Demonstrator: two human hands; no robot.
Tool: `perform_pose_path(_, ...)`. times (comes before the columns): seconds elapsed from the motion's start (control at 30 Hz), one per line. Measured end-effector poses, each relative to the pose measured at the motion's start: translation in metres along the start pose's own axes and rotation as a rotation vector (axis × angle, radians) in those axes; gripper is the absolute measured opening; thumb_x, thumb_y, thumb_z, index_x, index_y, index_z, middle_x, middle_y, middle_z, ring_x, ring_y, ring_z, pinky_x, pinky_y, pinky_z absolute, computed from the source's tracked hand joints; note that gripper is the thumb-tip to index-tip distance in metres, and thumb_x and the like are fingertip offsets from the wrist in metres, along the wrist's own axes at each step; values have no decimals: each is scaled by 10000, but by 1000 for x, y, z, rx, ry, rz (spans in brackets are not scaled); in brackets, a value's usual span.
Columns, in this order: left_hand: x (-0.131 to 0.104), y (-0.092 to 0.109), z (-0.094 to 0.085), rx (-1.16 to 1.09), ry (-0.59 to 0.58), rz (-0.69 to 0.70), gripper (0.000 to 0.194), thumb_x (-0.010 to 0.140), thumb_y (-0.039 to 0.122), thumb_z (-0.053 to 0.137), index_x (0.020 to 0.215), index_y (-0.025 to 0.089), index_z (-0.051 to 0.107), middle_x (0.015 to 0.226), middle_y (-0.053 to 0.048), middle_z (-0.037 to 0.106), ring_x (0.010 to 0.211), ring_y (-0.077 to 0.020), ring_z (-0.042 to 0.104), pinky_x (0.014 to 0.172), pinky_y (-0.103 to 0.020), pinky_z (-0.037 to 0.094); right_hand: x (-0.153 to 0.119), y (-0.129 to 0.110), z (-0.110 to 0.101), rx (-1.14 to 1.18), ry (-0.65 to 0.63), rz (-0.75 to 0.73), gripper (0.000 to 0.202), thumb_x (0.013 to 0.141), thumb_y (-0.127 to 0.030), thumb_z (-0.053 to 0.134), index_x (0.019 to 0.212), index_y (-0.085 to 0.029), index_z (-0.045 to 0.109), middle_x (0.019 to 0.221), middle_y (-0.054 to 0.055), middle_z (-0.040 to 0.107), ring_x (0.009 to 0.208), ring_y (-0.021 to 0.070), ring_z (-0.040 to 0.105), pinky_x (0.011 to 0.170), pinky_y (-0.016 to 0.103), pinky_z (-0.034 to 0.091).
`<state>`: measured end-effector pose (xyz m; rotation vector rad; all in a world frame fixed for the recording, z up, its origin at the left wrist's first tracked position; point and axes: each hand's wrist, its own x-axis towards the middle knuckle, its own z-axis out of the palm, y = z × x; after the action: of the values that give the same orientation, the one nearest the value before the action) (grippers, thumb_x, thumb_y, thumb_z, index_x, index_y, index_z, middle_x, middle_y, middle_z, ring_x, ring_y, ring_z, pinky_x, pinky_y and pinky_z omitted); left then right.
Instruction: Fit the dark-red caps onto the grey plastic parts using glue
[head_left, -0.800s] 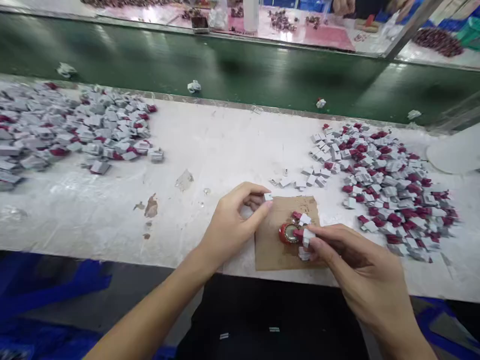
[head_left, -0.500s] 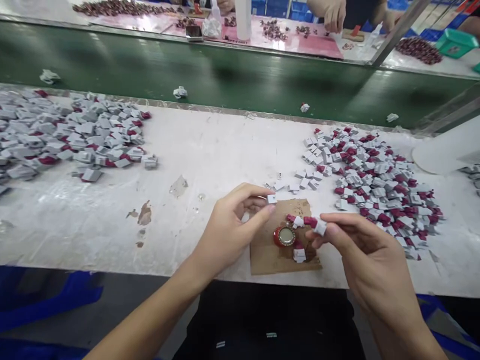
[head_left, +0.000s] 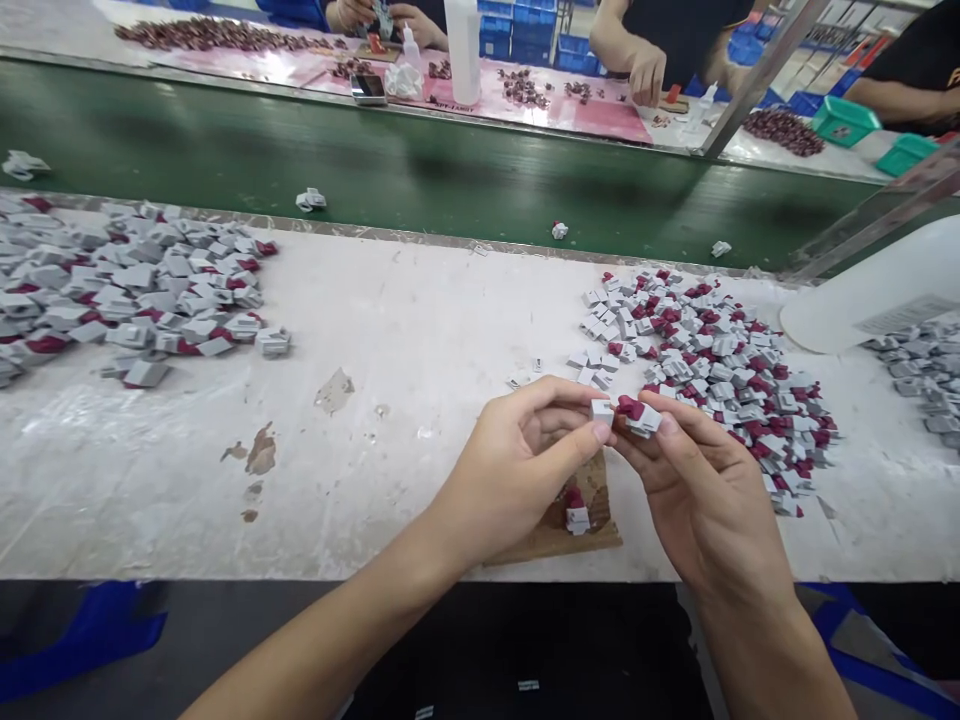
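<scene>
Between thumb and forefinger, my left hand (head_left: 517, 470) pinches a small pale grey block (head_left: 601, 411). Close beside it, my right hand (head_left: 701, 480) grips a grey and dark red piece (head_left: 637, 416), its red end toward the block. Whether the two parts touch is unclear. Below the hands lies a brown cardboard piece (head_left: 596, 535), partly covered by my left hand. Another grey and red piece (head_left: 577, 515) rests on the cardboard. Several loose grey blocks (head_left: 591, 366) lie just beyond my fingers.
Large heaps of grey and red pieces lie at left (head_left: 135, 290) and right (head_left: 712, 350). A white bottle (head_left: 870, 290) leans in at the right. Beyond, a green belt (head_left: 420, 180) carries several small pieces; people work at the far table (head_left: 592, 118).
My hands have come together, bringing the grey block beside the grey and red piece. My left hand now hides the round red-rimmed container. The belt pieces appear further left, and the view has shifted.
</scene>
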<state>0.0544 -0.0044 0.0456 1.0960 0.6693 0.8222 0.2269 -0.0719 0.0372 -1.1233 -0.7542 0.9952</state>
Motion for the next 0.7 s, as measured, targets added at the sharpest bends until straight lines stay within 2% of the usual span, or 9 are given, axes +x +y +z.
perform_pose_path(0.07,0,0,0,-7,-8,4,198,1008,242,805,1196,183,777,1013,-57,841,1042,-227,809,882,-309,661,0,1,0,-6,2,-4,134,1005,-370,874,1127,-327,910,1123,12,903,1047,188,864,1026,334,707)
perform_pose_path(0.17,2,-2,-1,-21,-27,12,172,1026,255,799,1191,207,785,1041,-43,846,1002,-192,804,873,-278,647,0,2,-1,-45,-5,-12,138,1013,-392,863,1132,-342,911,1145,20,899,1076,211,856,1045,379,701)
perform_pose_path(0.27,2,-4,-2,26,-20,36,135,1024,251,804,1158,229,799,1058,-25,841,1021,-184,801,899,-272,643,1,3,-2,-175,-10,-51,152,1013,-415,861,1144,-358,913,1152,24,893,1105,226,844,1024,364,699)
perform_pose_path(0.37,0,-2,-4,138,14,71,115,1008,219,801,1123,223,812,1062,-27,836,1019,-194,800,922,-299,644,2,3,-3,-295,-77,-114,140,1026,-381,850,1152,-369,909,1153,20,878,1102,210,830,959,300,697)
perform_pose_path(0.47,1,5,-11,193,11,89,118,1006,227,792,1122,215,810,1027,-32,833,980,-203,799,892,-321,646,8,0,0,-318,-163,-122,140,1045,-362,820,1158,-358,904,1133,33,872,1059,211,833,913,305,705)
perform_pose_path(0.53,8,13,-20,217,-2,110,129,1007,240,783,1131,211,801,1058,-42,837,1009,-212,800,908,-333,647,21,-6,6,-345,-207,-124,145,1045,-375,810,1150,-340,904,1116,43,872,1029,219,835,898,330,709)
perform_pose_path(0.6,23,21,-34,263,-7,133,136,999,250,777,1125,199,788,1097,-62,844,1027,-226,806,924,-355,650,46,-15,17,-439,-283,-156,157,1022,-379,815,1128,-308,907,1123,60,872,1035,243,827,895,374,709)
perform_pose_path(0.67,44,30,-53,355,46,165,150,976,267,794,1102,188,783,1108,-79,850,1014,-240,809,923,-376,648,85,-24,34,-653,-337,-199,194,1011,-336,793,1163,-275,896,1164,75,870,1061,265,815,911,417,700)
perform_pose_path(0.7,56,34,-63,432,112,185,150,963,275,803,1083,186,788,1103,-82,851,1004,-243,806,919,-381,642,108,-27,45,-777,-333,-223,224,1011,-295,770,1200,-254,883,1190,83,867,1075,271,809,927,429,691)
